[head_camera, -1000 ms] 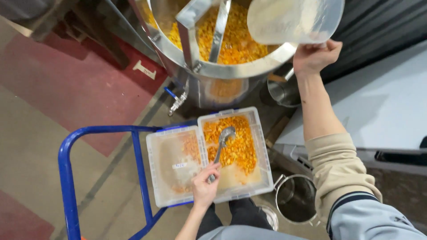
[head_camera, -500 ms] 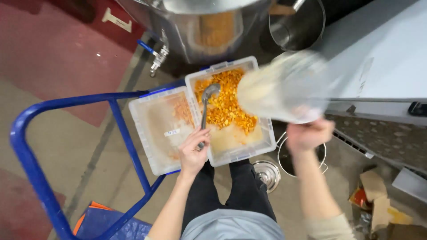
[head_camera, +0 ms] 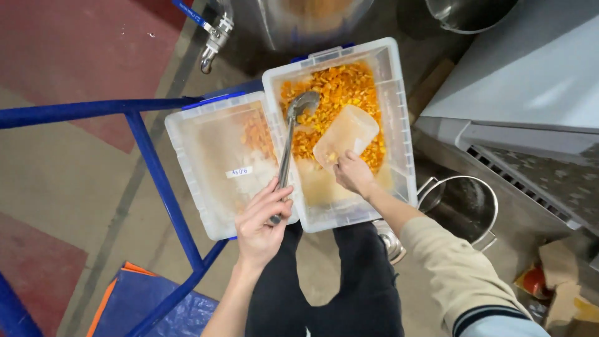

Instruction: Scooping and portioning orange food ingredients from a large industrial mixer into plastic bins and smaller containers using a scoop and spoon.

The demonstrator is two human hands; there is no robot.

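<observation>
A clear plastic bin point(head_camera: 399, 125) holds chopped orange pieces point(head_camera: 340, 87) in its far half. My right hand point(head_camera: 353, 173) grips a translucent plastic scoop point(head_camera: 346, 134) lowered into that bin, its mouth against the orange pieces. My left hand point(head_camera: 262, 218) holds the handle of a long metal ladle point(head_camera: 293, 134), whose bowl rests among the pieces at the bin's far left. To the left lies a second clear bin point(head_camera: 193, 162), almost bare, with a few orange bits and a white label.
Both bins sit on a blue metal cart frame point(head_camera: 156, 181). A large steel vat with a tap point(head_camera: 215, 37) stands beyond them. A steel pot point(head_camera: 465, 206) is on the floor at right, below a grey metal counter point(head_camera: 530, 81). A blue tarp point(head_camera: 146, 306) lies lower left.
My right hand has brought the scoop down from the vat's rim into the right bin. My view has tilted downward. The left hand has kept hold of the ladle.
</observation>
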